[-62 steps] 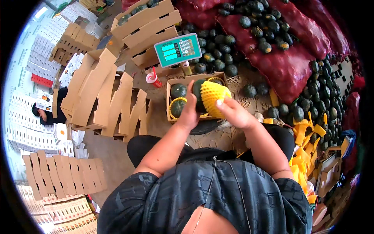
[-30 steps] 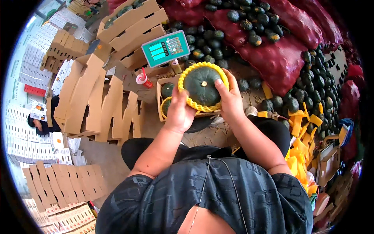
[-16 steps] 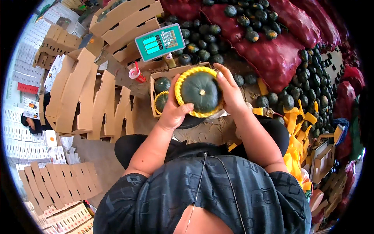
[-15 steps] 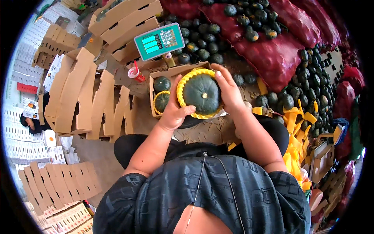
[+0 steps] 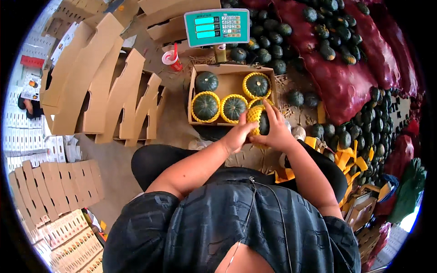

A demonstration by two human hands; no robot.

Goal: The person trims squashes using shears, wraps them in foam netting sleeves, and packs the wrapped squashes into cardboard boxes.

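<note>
A dark green squash (image 5: 263, 123), partly wrapped in a yellow foam net (image 5: 254, 119), is gripped between my two hands at the near right corner of an open cardboard box (image 5: 231, 69). My left hand (image 5: 239, 134) closes on its netted left side, and my right hand (image 5: 278, 132) wraps its right side. Inside the box lie several squashes: a bare one (image 5: 206, 82) at the far left, and netted ones at the near left (image 5: 205, 108), near middle (image 5: 234, 109) and far right (image 5: 257, 85). Another netted squash (image 5: 257, 102) is mostly hidden behind the held one.
A scale display (image 5: 217, 28) stands behind the box. Left of it are a red cup with a straw (image 5: 172, 60) and stacked cardboard boxes (image 5: 98, 86). Loose squashes (image 5: 359, 123), red mesh sacks (image 5: 337, 86) and yellow foam nets (image 5: 348, 164) lie to the right.
My view has shifted, showing more of the box. The held squash has come off the box's middle to its near right corner and turned on its side, still in both hands.
</note>
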